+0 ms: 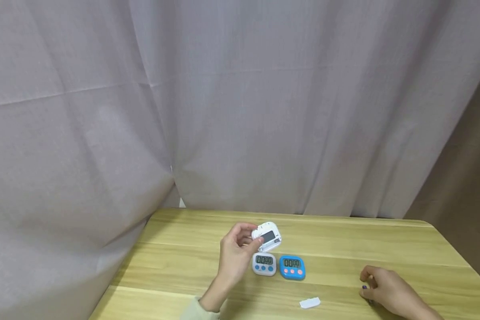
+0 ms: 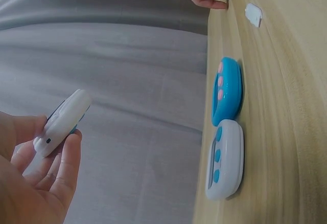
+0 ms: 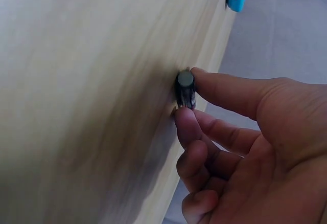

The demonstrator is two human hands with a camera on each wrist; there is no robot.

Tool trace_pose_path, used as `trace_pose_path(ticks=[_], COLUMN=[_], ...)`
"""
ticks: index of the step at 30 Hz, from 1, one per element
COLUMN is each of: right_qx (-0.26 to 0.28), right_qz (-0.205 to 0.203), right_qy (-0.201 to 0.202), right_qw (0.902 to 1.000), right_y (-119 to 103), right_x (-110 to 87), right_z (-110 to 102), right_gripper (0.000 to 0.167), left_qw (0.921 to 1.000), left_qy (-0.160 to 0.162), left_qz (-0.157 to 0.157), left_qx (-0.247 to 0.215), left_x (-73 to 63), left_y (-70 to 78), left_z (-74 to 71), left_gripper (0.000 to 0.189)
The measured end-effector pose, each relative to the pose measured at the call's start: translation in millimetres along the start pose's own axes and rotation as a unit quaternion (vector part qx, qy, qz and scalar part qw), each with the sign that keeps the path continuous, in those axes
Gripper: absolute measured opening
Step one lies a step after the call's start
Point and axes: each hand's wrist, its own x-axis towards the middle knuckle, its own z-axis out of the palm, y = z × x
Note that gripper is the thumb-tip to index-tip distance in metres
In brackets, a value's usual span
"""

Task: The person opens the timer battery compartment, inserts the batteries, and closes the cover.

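Note:
Above the table, my left hand holds a white digital timer between thumb and fingers. Its back, with a dark rectangle, faces the head camera; the slot along its lower edge is uncovered. In the left wrist view, the timer shows edge-on. At the right, my right hand pinches a small dark cylindrical battery by thumb and fingertips, close to the tabletop. Its round grey end faces the right wrist camera. A white battery cover lies on the table between the hands.
Two timers lie face up side by side below the held one: a white one with blue buttons and a blue one with pink buttons. Both displays show zeros. A grey curtain hangs behind the wooden table.

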Motion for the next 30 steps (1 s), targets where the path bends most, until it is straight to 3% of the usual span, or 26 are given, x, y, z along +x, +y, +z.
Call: trace_pose_path(ticks=[16, 23, 30], right_qx=[-0.045, -0.030, 0.013], right_qz=[0.018, 0.041, 0.002], right_qy=[0.027, 0.004, 0.041], right_qw=[0.9985, 0.9987, 0.9991], right_y=[-8, -14, -27], right_x=[-2.2, 0.9, -2.5], right_z=[8, 5, 2], right_gripper=[0.020, 0.009, 0.006], left_qw=[1.0000, 1.0000, 1.0000], left_qy=[-0.003, -0.004, -0.004], left_qz=[0.001, 0.003, 0.006], left_qx=[-0.001, -0.005, -0.004], left_x=[-0.5, -0.8, -1.0], left_y=[1.3, 1.3, 0.5], left_z=[1.2, 0.6, 0.6], left_gripper=[0.030, 0.030, 0.029])
